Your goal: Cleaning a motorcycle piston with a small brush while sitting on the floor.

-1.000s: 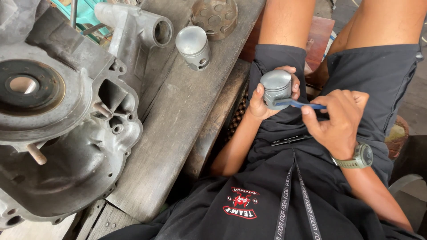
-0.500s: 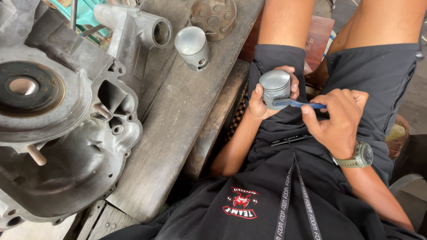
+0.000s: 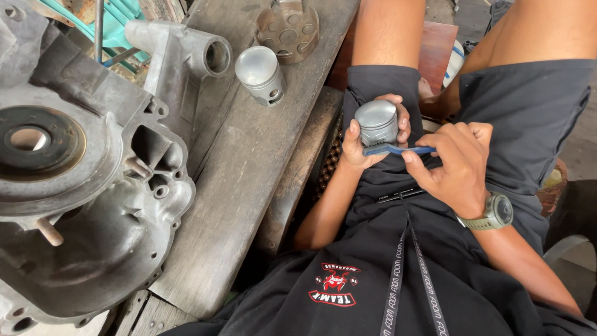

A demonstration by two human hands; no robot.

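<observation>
**Piston held over the lap, blue strip pressed to its side**

The left hand (image 3: 367, 146) cups a grey metal piston (image 3: 376, 122) above the person's lap, its fingers (image 3: 403, 118) curled closed around the back of it and the thumb up along its near side. The piston stands upright, crown upward. The right hand (image 3: 457, 168), a green watch (image 3: 494, 213) on its wrist, pinches a thin blue strip (image 3: 398, 149) between thumb and bent fingers; the strip lies level and touches the lower edge of the piston. What kind of tool it is cannot quite be made out from here.

On the wooden desk (image 3: 249, 186) to the left, a second piston (image 3: 261, 74) lies tilted, well apart from the hands. Beside it sits a large grey engine casing (image 3: 81, 186), and a rusty round perforated part (image 3: 287, 28) rests near the far edge.
</observation>
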